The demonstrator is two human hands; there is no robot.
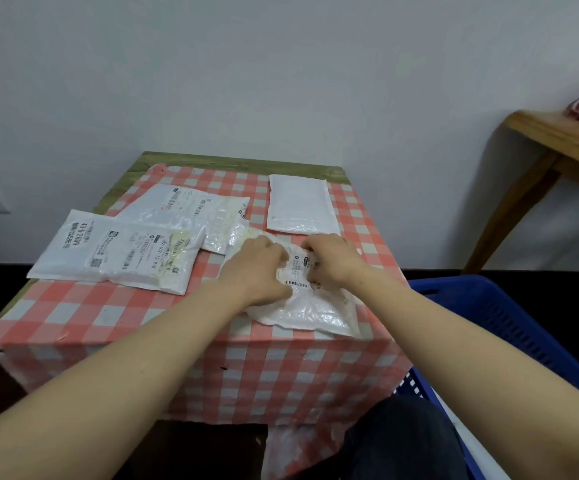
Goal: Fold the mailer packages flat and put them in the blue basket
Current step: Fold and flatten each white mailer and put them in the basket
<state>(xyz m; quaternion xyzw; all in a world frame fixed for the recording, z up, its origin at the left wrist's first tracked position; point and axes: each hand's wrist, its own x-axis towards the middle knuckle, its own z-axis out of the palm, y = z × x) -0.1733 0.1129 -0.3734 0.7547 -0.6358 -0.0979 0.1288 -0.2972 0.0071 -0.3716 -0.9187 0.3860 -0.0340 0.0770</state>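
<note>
Both forearms reach in; left hand and right hand curl their fingers onto one crumpled mailer at the near right edge of the checkered tablecloth. Blue basket sits right of the right arm (contents hardly visible). Left of the hands two labelled mailers overlap; a plain mailer lies beyond.

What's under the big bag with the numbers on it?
The numbered mailer lies on the checked tablecloth, and its far right edge overlaps a second labelled mailer. Anything else beneath it is covered.
</note>
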